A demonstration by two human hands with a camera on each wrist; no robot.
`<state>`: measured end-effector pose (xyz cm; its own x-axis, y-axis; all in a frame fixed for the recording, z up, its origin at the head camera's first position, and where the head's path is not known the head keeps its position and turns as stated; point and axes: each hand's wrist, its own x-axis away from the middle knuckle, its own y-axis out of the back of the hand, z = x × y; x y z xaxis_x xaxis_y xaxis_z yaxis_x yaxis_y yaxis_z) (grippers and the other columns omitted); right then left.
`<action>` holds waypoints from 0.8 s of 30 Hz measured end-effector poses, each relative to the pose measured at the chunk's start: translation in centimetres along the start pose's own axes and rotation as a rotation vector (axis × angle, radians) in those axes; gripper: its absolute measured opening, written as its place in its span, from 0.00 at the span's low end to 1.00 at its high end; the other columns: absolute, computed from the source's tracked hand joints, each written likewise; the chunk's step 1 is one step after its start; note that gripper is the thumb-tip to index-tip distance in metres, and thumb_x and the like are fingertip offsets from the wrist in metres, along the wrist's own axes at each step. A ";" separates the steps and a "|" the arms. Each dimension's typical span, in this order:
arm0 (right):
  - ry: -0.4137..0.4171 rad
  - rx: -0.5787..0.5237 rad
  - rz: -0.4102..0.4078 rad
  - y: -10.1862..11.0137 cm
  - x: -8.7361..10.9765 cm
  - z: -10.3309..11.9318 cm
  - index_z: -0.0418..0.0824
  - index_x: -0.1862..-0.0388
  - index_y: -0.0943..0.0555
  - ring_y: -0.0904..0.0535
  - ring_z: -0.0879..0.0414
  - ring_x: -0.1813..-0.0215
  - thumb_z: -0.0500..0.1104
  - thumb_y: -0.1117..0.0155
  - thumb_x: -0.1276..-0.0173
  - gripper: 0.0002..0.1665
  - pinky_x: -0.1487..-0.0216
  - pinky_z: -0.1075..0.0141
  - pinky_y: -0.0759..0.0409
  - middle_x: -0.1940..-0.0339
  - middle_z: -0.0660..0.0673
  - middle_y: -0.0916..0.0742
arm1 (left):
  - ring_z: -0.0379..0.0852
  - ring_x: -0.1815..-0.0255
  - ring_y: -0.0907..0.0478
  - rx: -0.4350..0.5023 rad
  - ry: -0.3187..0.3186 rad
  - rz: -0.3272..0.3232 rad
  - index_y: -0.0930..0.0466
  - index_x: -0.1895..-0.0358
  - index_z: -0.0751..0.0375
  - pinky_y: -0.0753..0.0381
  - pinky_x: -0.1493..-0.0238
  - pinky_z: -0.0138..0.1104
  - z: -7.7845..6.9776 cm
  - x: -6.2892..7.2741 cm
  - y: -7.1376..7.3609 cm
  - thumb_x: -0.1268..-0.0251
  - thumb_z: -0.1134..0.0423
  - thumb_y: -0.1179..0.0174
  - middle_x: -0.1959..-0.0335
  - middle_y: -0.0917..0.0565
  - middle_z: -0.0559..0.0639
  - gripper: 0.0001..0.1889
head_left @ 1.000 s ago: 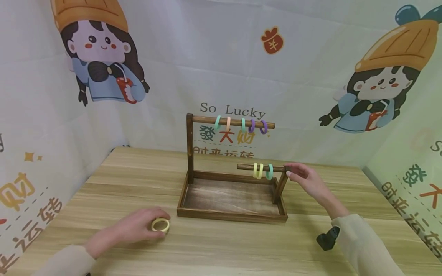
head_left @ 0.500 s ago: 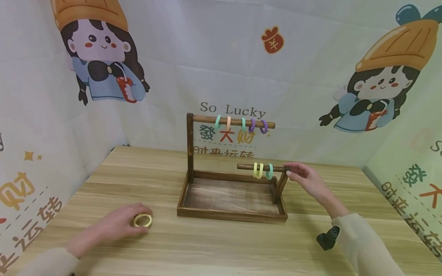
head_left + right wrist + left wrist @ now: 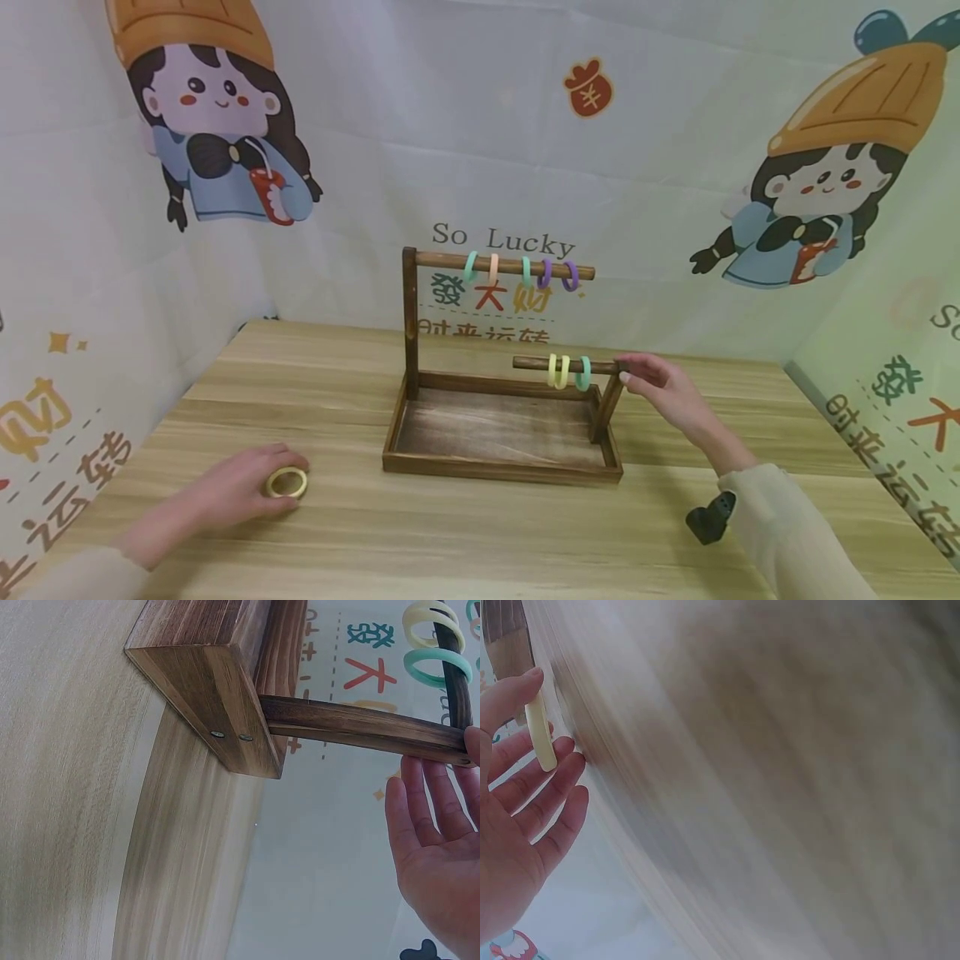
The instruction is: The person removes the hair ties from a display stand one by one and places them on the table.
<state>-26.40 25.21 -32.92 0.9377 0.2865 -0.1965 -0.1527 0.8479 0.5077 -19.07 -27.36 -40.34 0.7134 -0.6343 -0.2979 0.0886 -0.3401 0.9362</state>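
Note:
My left hand (image 3: pixel 240 483) pinches a pale yellow ring (image 3: pixel 270 492) between thumb and fingers, low over the table left of the wooden rack. In the left wrist view the ring (image 3: pixel 541 739) appears edge-on, under the thumb and against the fingers. My right hand (image 3: pixel 667 392) grips the top of the short post of the wooden rack (image 3: pixel 502 471); thumb and fingers lie on either side of the post end (image 3: pixel 442 746). On the lower bar (image 3: pixel 528 363) hang two yellow rings (image 3: pixel 552 371) and a mint ring (image 3: pixel 582 375). Several mint, peach and purple rings (image 3: pixel 570 277) hang along the upper bar.
The rack's shallow tray base stands mid-table on the wood-grain tabletop (image 3: pixel 337 392). A small black object (image 3: pixel 708 518) shows by the right sleeve. Printed cloth (image 3: pixel 360 150) hangs behind and at both sides.
My left hand has moved left, away from the rack, with the yellow ring in its fingers. The right hand stays on the short post, and the hung rings have not moved.

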 end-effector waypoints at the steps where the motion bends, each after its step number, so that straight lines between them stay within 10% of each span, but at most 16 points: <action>1: 0.000 -0.003 0.001 0.0 0.0 0.0 0.31 0.41 0.34 0.32 0.44 0.44 0.44 0.48 0.33 0.26 0.48 0.54 0.31 0.44 0.34 0.28 | 0.43 0.65 0.25 -0.005 0.002 -0.002 0.23 0.62 0.58 0.25 0.64 0.39 0.1 0.1 0.0 0.57 0.57 0.32 0.65 0.24 0.43 0.17; 24: 0.007 -0.012 0.010 -0.1 0.1 0.2 0.31 0.41 0.35 0.33 0.45 0.43 0.46 0.49 0.33 0.26 0.47 0.55 0.31 0.43 0.34 0.29 | 0.44 0.63 0.26 -0.020 0.042 0.037 0.22 0.60 0.59 0.25 0.63 0.40 0.2 0.5 0.2 0.55 0.56 0.33 0.65 0.25 0.43 0.18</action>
<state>-26.26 25.06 -32.80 0.9339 0.2982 -0.1972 -0.1658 0.8501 0.4999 -18.85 -27.82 -40.34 0.7452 -0.6162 -0.2549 0.0747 -0.3028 0.9501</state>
